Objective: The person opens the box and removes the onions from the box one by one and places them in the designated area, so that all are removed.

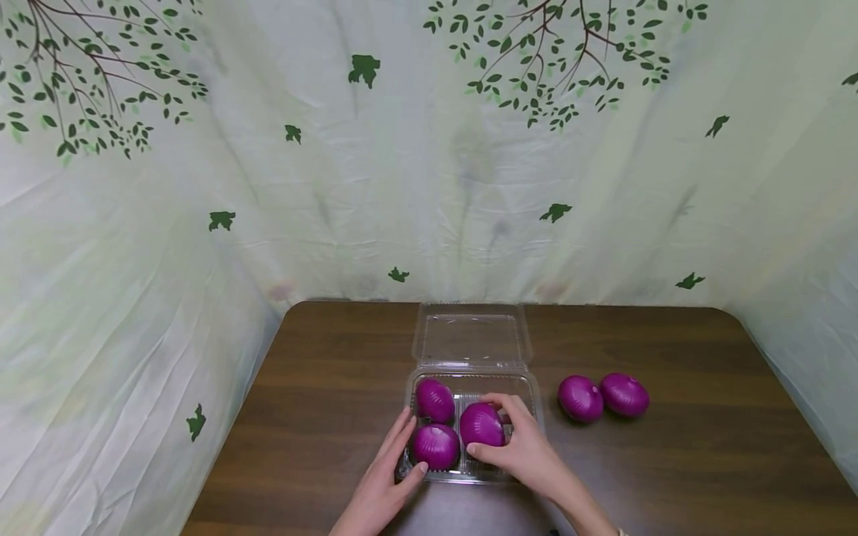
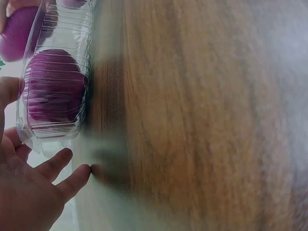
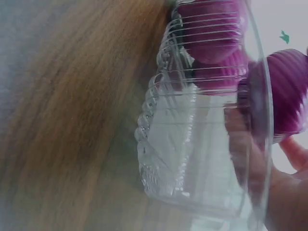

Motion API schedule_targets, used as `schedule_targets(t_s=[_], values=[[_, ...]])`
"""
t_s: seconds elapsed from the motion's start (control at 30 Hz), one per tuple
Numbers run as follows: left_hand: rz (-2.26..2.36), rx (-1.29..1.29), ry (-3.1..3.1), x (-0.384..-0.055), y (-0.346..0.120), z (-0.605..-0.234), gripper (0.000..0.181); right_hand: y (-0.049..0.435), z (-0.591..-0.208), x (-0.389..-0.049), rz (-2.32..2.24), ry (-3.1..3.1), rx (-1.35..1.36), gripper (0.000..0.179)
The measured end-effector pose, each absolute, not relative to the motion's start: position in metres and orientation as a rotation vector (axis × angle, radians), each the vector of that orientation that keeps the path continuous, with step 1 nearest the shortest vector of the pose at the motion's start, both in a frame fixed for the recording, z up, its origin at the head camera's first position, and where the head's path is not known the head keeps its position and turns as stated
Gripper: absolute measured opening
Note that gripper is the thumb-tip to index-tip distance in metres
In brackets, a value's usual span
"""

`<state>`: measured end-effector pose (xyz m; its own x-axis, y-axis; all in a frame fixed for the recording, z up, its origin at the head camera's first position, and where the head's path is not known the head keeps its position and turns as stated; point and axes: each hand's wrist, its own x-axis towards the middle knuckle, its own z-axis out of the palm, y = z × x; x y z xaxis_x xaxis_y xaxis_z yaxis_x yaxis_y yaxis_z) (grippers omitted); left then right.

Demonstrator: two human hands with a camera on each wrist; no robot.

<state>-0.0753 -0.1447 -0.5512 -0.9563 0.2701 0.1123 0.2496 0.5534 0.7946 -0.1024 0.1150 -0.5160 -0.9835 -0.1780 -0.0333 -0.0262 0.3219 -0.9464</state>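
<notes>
A glossy, round purple onion [image 1: 481, 424] is in the person's right hand [image 1: 526, 454], over the right half of a clear, ribbed plastic container [image 1: 469, 480]; the right wrist view shows it around rim height, with space under it. Thumb and fingers clasp it from the near and far sides. The left hand [image 1: 385, 476] is apart from the right, its fingers spread along the container's left wall, gripping nothing.

The onion is probably firm and moderately heavy for its size, with a smooth skin that could slip or flake. A hold across its widest part, as here, suits it. The container looks light, thin and springy; it is best steadied low on its walls, since the rim and the folded-back clear plastic lid [image 1: 472, 335] would likely flex.

Two more purple onions [image 1: 436, 447] sit in the left half, and another pair of purple onions [image 1: 625, 394] lies on the brown wood-grain desk [image 1: 704, 461] to the right.

The held onion's underside is hidden from the head view, and the right wrist view cuts off its upper part. Ribs and glare blur what is inside the walls. Whether the left fingertips press the plastic is hard to tell.
</notes>
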Motion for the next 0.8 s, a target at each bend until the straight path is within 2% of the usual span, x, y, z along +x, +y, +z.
schedule_targets(t_s=[0.2,0.8], values=[[1.392,0.473,2.769,-0.076,-0.144,-0.55,0.067,0.125,-0.51,-0.092,-1.984,2.313,-0.135,0.073],[1.491,0.484,2.777,-0.075,-0.139,-0.555,0.067,0.162,-0.507,-0.073,-1.995,2.458,-0.121,0.071]])
